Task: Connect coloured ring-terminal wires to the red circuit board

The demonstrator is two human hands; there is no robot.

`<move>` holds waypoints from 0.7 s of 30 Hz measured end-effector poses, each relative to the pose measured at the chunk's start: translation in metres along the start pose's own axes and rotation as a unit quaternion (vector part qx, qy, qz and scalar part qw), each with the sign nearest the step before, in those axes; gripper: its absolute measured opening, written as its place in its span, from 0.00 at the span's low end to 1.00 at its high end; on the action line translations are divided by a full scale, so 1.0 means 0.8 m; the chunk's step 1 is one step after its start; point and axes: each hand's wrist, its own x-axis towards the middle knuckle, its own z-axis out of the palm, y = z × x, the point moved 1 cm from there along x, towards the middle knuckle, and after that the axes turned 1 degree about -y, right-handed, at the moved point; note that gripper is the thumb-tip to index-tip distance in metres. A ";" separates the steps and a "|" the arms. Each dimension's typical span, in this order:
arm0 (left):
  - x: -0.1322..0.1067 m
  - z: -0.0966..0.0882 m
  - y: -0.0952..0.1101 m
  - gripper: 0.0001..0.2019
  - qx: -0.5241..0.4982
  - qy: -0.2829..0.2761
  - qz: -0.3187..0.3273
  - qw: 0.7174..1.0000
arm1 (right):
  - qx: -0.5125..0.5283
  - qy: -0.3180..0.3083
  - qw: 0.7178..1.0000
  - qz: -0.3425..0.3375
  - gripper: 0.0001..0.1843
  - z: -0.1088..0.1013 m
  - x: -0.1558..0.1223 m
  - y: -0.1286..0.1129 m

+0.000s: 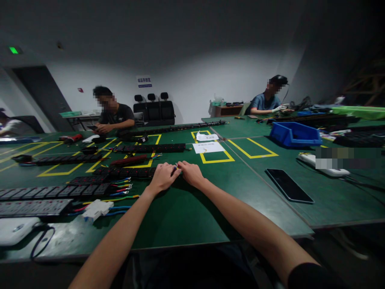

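Observation:
Both of my hands meet over the middle of the green table, at the right end of a black socket strip (129, 172). My left hand (163, 176) is closed around that end, its fingers wrapped over short wires that are mostly hidden. The fingertips of my right hand (191, 173) pinch a small wire end (177, 165) right beside it. To the left lie more black socket strips (57, 191), with coloured wires (122, 186) ending in ring terminals. A grey socket strip (36, 207) lies nearer to me, with a white connector block (96, 209) by its wires.
White paper sheets (208, 147) lie beyond my hands. To the right are a phone (288, 184), a blue bin (295, 135) and a white device (323, 164). Another white device (18, 229) sits front left. Two people (118, 116) (266, 102) sit across the table.

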 end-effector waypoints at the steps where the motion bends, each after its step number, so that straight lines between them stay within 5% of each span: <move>1: 0.000 0.000 0.000 0.25 0.000 0.001 0.002 1.000 | 0.000 0.000 1.000 -0.002 0.17 0.000 0.000 0.000; 21: -0.001 0.003 -0.007 0.27 -0.055 0.000 -0.025 0.998 | 0.015 -0.015 1.000 0.013 0.21 0.002 0.002 0.001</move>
